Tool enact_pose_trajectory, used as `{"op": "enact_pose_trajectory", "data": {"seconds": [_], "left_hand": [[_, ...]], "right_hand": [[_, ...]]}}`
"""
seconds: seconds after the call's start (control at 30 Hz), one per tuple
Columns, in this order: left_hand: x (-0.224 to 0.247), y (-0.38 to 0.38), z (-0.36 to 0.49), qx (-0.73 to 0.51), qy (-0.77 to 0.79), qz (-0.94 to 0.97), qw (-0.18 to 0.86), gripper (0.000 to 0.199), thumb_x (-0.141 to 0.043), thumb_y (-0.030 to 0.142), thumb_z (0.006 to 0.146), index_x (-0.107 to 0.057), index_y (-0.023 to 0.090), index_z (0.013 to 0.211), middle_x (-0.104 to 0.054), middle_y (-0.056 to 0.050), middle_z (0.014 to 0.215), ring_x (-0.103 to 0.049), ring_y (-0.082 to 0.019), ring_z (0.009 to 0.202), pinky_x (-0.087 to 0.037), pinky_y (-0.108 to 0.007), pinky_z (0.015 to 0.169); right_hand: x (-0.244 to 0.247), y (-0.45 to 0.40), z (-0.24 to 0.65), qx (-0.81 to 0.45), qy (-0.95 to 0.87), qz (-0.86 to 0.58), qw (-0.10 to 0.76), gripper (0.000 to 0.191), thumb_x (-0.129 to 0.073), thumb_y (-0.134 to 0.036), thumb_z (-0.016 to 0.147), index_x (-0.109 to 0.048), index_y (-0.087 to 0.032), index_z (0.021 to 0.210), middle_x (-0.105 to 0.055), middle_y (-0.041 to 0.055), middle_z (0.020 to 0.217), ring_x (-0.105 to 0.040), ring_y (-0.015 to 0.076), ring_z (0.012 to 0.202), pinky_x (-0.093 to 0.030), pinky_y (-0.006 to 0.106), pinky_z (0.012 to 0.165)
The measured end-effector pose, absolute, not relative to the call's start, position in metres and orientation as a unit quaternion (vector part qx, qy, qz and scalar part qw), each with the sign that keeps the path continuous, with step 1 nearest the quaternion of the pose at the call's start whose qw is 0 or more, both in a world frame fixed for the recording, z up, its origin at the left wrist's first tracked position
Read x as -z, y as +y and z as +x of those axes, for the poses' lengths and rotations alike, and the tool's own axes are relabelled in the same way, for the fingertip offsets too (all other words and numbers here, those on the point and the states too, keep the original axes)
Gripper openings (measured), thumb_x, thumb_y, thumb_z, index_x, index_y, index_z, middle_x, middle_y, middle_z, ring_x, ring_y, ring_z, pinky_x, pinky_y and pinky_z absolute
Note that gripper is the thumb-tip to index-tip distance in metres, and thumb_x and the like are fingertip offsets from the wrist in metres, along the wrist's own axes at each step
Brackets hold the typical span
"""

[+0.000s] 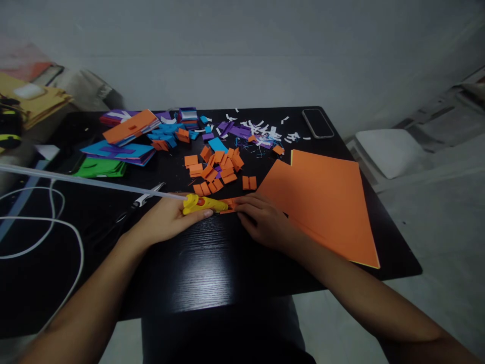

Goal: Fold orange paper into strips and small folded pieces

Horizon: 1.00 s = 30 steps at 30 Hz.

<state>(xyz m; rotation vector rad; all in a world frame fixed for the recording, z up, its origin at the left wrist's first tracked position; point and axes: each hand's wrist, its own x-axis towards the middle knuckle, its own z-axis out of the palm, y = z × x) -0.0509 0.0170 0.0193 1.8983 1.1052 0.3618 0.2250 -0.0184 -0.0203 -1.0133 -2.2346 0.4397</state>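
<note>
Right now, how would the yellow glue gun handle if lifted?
The yellow glue gun would likely swing awkwardly: a long glue stick juts from its back. The stick seems fairly stiff, running nearly straight. Its small body, held in the left hand, is probably light.

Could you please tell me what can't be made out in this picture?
All in the head view:
Handle of the glue gun: apparently hidden by the left hand.
Right end of the orange piece: covered by the right hand.
Handles of the scissors: lost in darkness.
Black-and-yellow object: cut off by the left edge.

A grey wall stands behind 1 black table.
</note>
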Motion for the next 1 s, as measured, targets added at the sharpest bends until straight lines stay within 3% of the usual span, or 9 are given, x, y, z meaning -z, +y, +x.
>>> {"op": "enact_pose_trajectory", "data": {"seconds": [0.37, 0.77, 1.0], "left_hand": [[-0.024, 0.018, -0.055, -0.132, 0.471, 0.766, 0.418, 0.04, -0.064, 0.053, 0.095, -0.078, 0.027, 0.121, -0.082, -0.002, 0.105, -0.075, -0.022, 0.087, -0.061, -0.032, 0.083], [-0.024, 0.024, -0.069, -0.105, 0.492, 0.774, 0.384, 0.036, -0.066, 0.055, 0.09, -0.08, 0.026, 0.106, -0.08, 0.0, 0.087, -0.071, -0.021, 0.074, -0.055, -0.027, 0.064], [-0.025, 0.025, -0.075, -0.103, 0.49, 0.778, 0.38, 0.036, -0.067, 0.054, 0.09, -0.08, 0.026, 0.108, -0.081, 0.001, 0.094, -0.073, -0.021, 0.08, -0.057, -0.025, 0.069]], "right_hand": [[0.021, -0.018, 0.226, -0.167, -0.849, -0.393, 0.31, 0.023, -0.057, -0.013, 0.099, -0.075, -0.017, 0.114, -0.075, 0.0135, 0.119, -0.068, 0.0266, 0.113, -0.06, 0.049, 0.099], [0.021, -0.017, 0.226, -0.175, -0.849, -0.389, 0.313, 0.022, -0.057, -0.014, 0.1, -0.075, -0.018, 0.111, -0.075, 0.0134, 0.116, -0.068, 0.0263, 0.111, -0.06, 0.049, 0.099], [0.021, -0.017, 0.226, -0.17, -0.85, -0.39, 0.311, 0.021, -0.057, -0.015, 0.101, -0.074, -0.016, 0.112, -0.075, 0.0144, 0.116, -0.068, 0.0265, 0.112, -0.06, 0.047, 0.1]]}}
